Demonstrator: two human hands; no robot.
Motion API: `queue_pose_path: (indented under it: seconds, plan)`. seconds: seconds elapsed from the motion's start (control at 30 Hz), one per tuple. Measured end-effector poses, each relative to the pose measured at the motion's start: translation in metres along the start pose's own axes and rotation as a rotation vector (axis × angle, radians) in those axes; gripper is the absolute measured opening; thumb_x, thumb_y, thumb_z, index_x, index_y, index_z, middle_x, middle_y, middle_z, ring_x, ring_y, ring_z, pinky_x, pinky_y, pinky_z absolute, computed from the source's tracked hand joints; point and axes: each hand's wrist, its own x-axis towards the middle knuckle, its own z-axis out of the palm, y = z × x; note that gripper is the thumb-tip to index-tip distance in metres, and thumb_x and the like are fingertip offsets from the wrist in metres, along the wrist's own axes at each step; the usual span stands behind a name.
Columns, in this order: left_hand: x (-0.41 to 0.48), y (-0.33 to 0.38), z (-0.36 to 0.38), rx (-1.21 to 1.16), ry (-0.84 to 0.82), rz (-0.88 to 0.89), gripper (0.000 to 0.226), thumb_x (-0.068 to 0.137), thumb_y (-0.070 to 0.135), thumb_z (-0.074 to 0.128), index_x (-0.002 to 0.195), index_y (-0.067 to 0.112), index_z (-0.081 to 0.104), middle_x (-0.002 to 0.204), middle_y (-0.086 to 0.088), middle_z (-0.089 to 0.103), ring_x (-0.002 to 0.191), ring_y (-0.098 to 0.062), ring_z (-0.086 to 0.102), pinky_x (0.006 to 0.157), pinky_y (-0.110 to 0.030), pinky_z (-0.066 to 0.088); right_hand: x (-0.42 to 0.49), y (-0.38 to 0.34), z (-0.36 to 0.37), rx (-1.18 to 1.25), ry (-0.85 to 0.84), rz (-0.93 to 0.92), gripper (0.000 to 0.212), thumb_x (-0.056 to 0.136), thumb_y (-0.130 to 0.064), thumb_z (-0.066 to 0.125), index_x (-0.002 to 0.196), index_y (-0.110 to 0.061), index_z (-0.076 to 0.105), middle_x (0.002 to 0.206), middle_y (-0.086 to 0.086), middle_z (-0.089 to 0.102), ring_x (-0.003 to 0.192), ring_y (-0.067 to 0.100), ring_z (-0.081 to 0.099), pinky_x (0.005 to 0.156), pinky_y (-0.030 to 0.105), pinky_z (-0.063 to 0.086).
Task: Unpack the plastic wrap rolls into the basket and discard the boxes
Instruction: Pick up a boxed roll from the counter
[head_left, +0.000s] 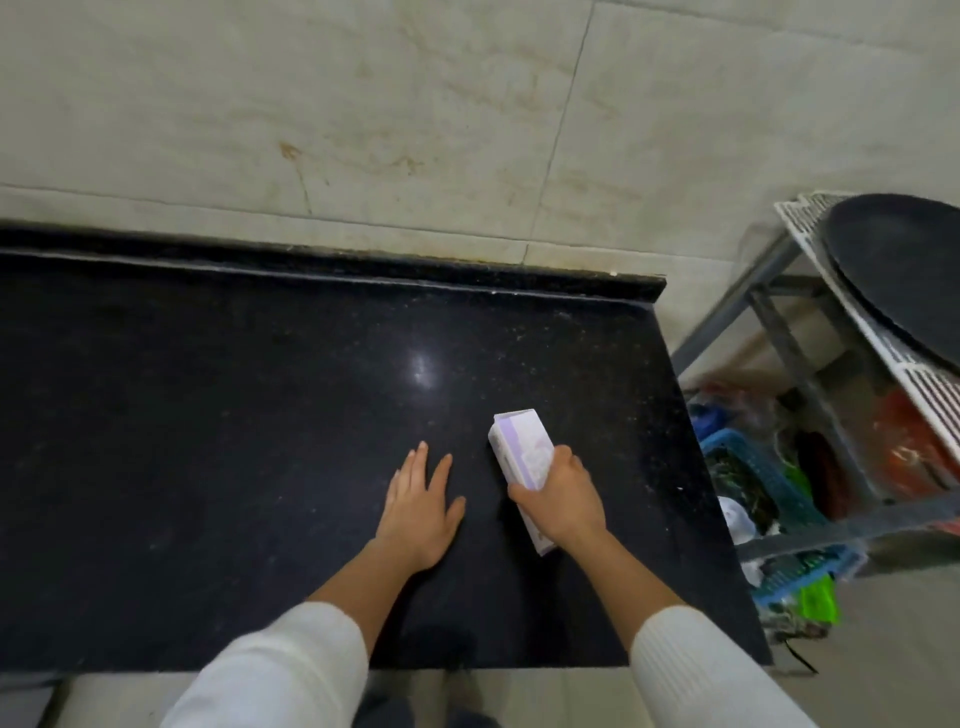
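A long white and lilac plastic wrap box (521, 449) lies tilted over the black stone counter (234, 441), its far end pointing away from me. My right hand (563, 501) is closed around the box's middle, hiding part of it. My left hand (423, 506) rests flat on the counter just left of the box, palm down, fingers spread, holding nothing. Whether a roll is inside the box cannot be seen.
A tiled wall rises behind the counter. To the right stands a metal rack (810, 384) with a round black pan (904, 270) on its white top shelf. Blue plastic baskets (753, 467) with mixed items sit on the floor under the rack.
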Motion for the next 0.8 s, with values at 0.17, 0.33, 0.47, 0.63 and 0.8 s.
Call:
queue_pose_path:
  seconds: [0.17, 0.33, 0.47, 0.63, 0.8]
  plan:
    - [-0.033, -0.027, -0.019, -0.177, 0.137, -0.268, 0.064, 0.098, 0.042, 0.037, 0.152, 0.020, 0.011, 0.161, -0.011, -0.006, 0.147, -0.028, -0.004, 0.120, -0.039, 0.005, 0.002, -0.054, 0.018, 0.018, -0.054, -0.187, 0.063, 0.071, -0.045, 0.071, 0.117, -0.014, 0.041, 0.124, 0.008, 0.052, 0.113, 0.027, 0.051, 0.087, 0.042, 0.050]
    - [-0.069, -0.103, -0.065, -0.268, 0.282, -0.516, 0.065, 0.098, 0.041, 0.037, 0.152, 0.017, 0.012, 0.160, -0.015, 0.000, 0.147, -0.031, 0.000, 0.119, -0.040, 0.006, -0.018, -0.152, 0.058, -0.030, -0.152, -0.422, 0.062, 0.071, -0.044, 0.070, 0.115, -0.012, 0.042, 0.119, 0.008, 0.053, 0.110, 0.027, 0.052, 0.081, 0.040, 0.050]
    - [-0.106, -0.174, -0.098, -0.272, 0.348, -0.625, 0.064, 0.097, 0.042, 0.038, 0.151, 0.016, 0.015, 0.160, -0.016, 0.002, 0.147, -0.032, 0.002, 0.120, -0.040, 0.007, -0.054, -0.235, 0.105, -0.045, -0.232, -0.574, 0.061, 0.071, -0.046, 0.068, 0.115, -0.013, 0.042, 0.118, 0.008, 0.053, 0.109, 0.027, 0.052, 0.080, 0.038, 0.048]
    - [-0.162, -0.274, -0.142, -0.271, 0.359, -0.716, 0.064, 0.097, 0.043, 0.038, 0.151, 0.018, 0.015, 0.160, -0.015, 0.003, 0.147, -0.031, 0.002, 0.120, -0.041, 0.008, -0.113, -0.336, 0.166, -0.035, -0.293, -0.639, 0.060, 0.072, -0.045, 0.070, 0.115, -0.013, 0.042, 0.121, 0.008, 0.053, 0.111, 0.028, 0.053, 0.084, 0.041, 0.049]
    - [-0.212, -0.374, -0.191, -0.268, 0.374, -0.772, 0.063, 0.097, 0.043, 0.038, 0.151, 0.018, 0.016, 0.160, -0.015, 0.006, 0.147, -0.032, 0.002, 0.119, -0.042, 0.010, -0.169, -0.424, 0.223, -0.027, -0.343, -0.635, 0.063, 0.073, -0.045, 0.071, 0.118, -0.013, 0.041, 0.123, 0.007, 0.053, 0.113, 0.027, 0.054, 0.089, 0.045, 0.051]
